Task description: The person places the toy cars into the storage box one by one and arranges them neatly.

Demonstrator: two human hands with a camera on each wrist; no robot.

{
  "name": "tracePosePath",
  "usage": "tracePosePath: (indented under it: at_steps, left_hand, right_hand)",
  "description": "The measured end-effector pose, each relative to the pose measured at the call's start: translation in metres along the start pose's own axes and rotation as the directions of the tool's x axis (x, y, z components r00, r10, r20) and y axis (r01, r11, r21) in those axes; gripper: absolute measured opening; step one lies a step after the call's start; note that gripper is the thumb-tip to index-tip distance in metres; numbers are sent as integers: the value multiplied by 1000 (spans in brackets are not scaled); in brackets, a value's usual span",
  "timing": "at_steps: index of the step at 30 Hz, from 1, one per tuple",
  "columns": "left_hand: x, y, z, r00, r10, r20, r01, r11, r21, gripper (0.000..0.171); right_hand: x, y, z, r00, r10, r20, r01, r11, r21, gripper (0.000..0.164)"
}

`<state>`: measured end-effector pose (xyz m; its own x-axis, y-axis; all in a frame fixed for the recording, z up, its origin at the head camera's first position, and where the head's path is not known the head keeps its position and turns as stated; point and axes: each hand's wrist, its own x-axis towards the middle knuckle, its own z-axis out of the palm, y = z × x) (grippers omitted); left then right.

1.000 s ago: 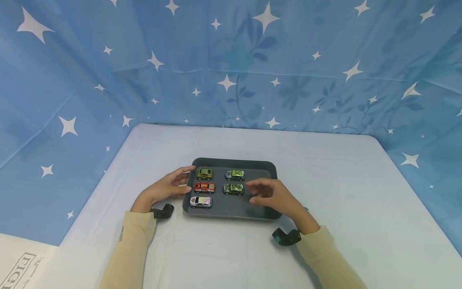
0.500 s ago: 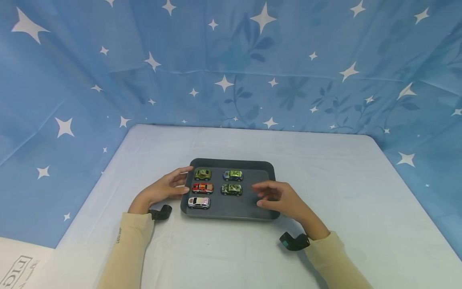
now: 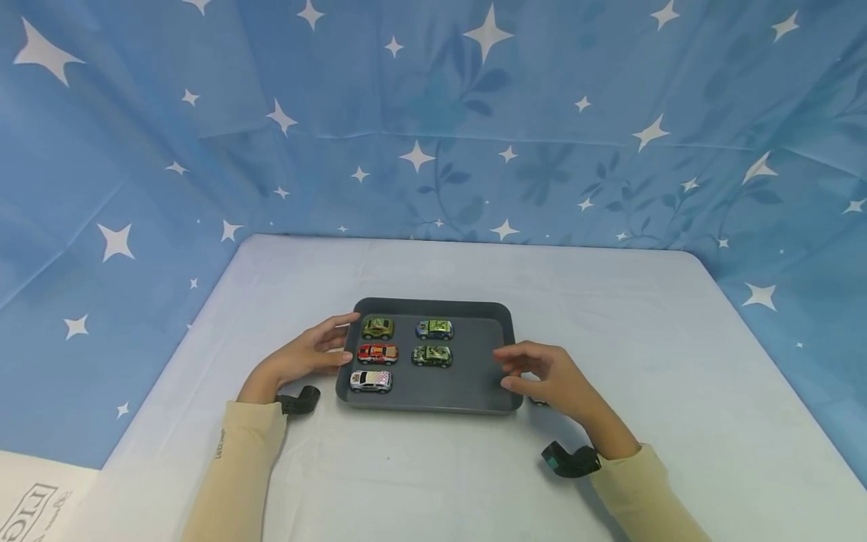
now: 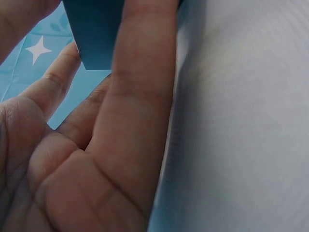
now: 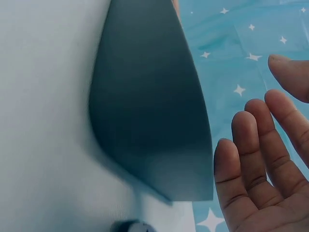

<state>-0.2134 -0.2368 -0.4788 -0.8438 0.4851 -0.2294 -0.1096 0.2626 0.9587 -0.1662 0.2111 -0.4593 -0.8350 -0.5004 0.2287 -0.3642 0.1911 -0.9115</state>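
My left hand (image 3: 308,352) rests against the left side of a dark grey tray (image 3: 460,399), thumb and index finger at its rim. In the left wrist view its fingers (image 4: 137,96) stretch towards the tray wall (image 4: 94,34). Inside the tray are a white toy car (image 3: 371,382), a red one (image 3: 378,354) and an olive-green one (image 3: 377,328) in a left column; a blue-and-green car (image 3: 434,330) and a camouflage-green car (image 3: 431,356) form a second column. My right hand (image 3: 552,376) hovers by the tray's right edge, fingers loosely bent, holding nothing.
Another small toy car (image 3: 538,401) lies on the white table (image 3: 433,482) right of the tray, mostly hidden under my right hand. A blue starry cloth (image 3: 433,113) hangs behind the table. A printed pale sheet (image 3: 41,497) lies at the lower left.
My right hand has drawn back to the right, from beside the camouflage-green car to the tray's right edge. My left hand keeps its place at the rim. The cars in the tray stay put.
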Motion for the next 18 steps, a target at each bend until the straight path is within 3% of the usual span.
tracePosePath:
  at_steps: [9, 18]
  left_hand:
    - [0, -1, 0, 1000, 4, 8, -4, 1000, -2, 86]
    - [0, -1, 0, 1000, -5, -2, 5, 1000, 6, 87]
  right_hand:
    - [-13, 6, -14, 998, -52, -32, 50, 997, -59, 34]
    - [-26, 5, -28, 999, -4, -38, -3, 986, -167, 32]
